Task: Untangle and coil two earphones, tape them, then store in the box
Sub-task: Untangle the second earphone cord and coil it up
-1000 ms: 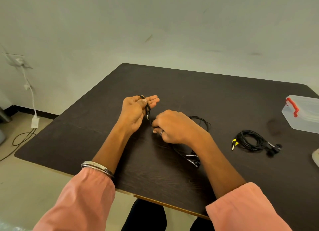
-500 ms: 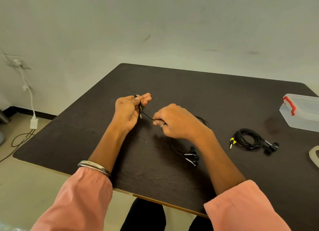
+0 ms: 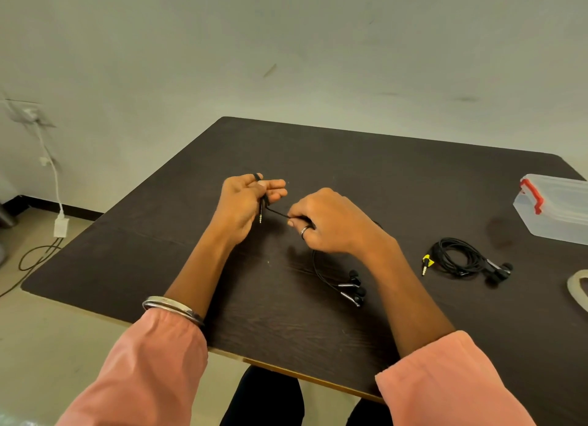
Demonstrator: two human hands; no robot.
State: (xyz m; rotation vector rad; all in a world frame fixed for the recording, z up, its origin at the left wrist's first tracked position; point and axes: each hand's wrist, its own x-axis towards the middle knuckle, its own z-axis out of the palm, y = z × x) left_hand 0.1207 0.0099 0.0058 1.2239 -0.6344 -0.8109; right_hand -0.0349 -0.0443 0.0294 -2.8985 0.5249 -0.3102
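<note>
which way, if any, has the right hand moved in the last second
Yes, slightly: the right hand has shifted toward the coiled earphone, which has stayed put, opening a gap from the left hand.

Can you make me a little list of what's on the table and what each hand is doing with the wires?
left hand: holds the plug end of the earphone cord, cord looped over its fingers, plug hanging down
right hand: pinches the same cord, stretched between the two hands
earbuds: lying on the table, below the right wrist
second earphone: already coiled, yellow plug, lying apart to the right
box: clear, red latch, lid on, far right
tape roll: partly cut off at the right edge
</note>
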